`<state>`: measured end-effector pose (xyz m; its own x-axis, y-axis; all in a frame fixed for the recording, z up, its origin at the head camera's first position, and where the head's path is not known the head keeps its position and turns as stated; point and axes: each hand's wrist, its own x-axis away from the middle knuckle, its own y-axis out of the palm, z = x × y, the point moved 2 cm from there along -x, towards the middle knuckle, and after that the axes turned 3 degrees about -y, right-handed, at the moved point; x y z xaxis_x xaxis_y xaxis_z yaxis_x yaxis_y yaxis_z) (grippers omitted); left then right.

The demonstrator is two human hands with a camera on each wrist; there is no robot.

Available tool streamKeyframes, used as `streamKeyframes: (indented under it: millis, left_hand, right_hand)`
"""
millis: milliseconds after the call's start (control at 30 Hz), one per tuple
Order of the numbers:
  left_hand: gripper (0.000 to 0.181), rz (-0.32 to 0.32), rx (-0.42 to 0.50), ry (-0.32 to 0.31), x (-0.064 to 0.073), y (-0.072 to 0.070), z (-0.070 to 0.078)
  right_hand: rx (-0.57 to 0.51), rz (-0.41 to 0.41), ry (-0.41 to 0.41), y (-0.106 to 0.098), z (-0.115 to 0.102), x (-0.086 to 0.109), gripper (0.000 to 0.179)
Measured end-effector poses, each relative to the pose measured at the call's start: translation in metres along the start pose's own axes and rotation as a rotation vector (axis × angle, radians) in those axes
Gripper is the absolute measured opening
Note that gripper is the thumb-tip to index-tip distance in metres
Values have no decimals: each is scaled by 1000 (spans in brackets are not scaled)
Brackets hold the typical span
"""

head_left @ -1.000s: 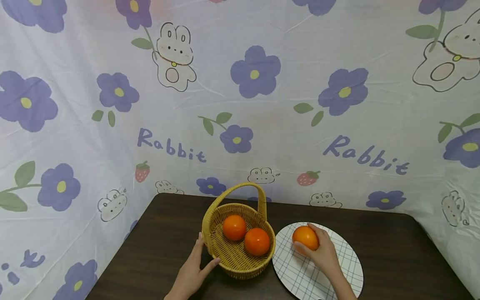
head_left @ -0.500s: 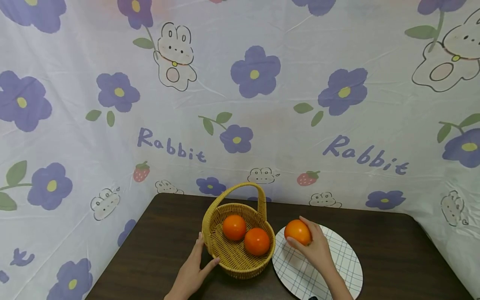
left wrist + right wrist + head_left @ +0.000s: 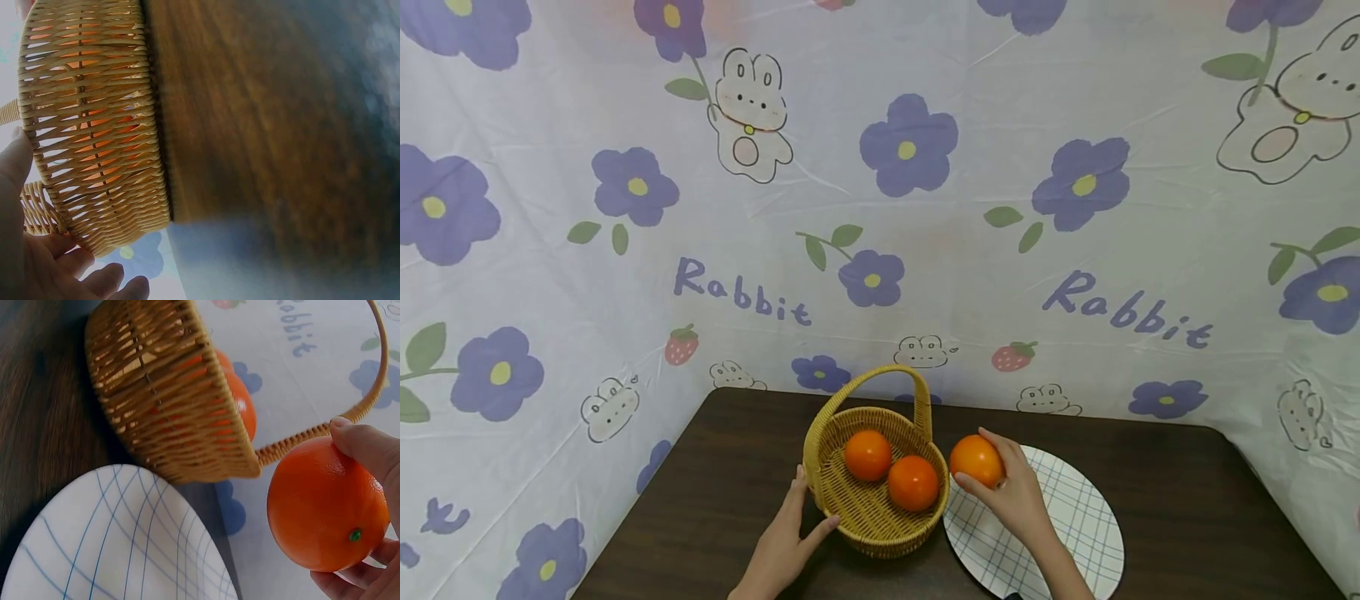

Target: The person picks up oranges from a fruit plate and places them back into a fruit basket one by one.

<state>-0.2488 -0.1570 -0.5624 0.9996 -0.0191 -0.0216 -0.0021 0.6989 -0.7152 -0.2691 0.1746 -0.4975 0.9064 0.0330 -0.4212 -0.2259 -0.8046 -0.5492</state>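
My right hand point(image 3: 1021, 500) holds an orange point(image 3: 976, 461) between thumb and fingers, over the plate's left edge and close beside the basket. The right wrist view shows the small green stem end of this orange point(image 3: 325, 500), with the thumb on one side and fingers below. A yellow wicker basket point(image 3: 880, 547) with a tall handle has two more oranges point(image 3: 913, 483) inside. Against the basket's left side rests my left hand point(image 3: 781, 543), fingers spread and thumb at the front. In the left wrist view, its fingertips touch the woven wall point(image 3: 94, 125).
A round white plate point(image 3: 1075, 517) with a blue grid pattern lies right of the basket. Both are on a dark wooden table point(image 3: 700, 500). A white cloth point(image 3: 970, 225) printed with flowers and rabbits hangs behind. A small dark object point(image 3: 1013, 596) shows at the bottom edge.
My right hand has carried the orange from above the plate leftward and slightly up, toward the basket. My left hand and the basket have stayed in place.
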Motion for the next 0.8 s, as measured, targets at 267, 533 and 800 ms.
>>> streamKeyframes:
  millis: [267, 533, 800]
  left_hand:
    - [91, -5, -1, -8, -1, 0, 0]
    - [91, -18, 5, -16, -1, -2, 2]
    - [92, -23, 2, -29, -1, -2, 1]
  right_hand:
    - [-18, -12, -15, 8, -10, -1, 73]
    - [-43, -17, -29, 15, -19, -3, 72]
    - [-57, -36, -30, 21, -27, -2, 70]
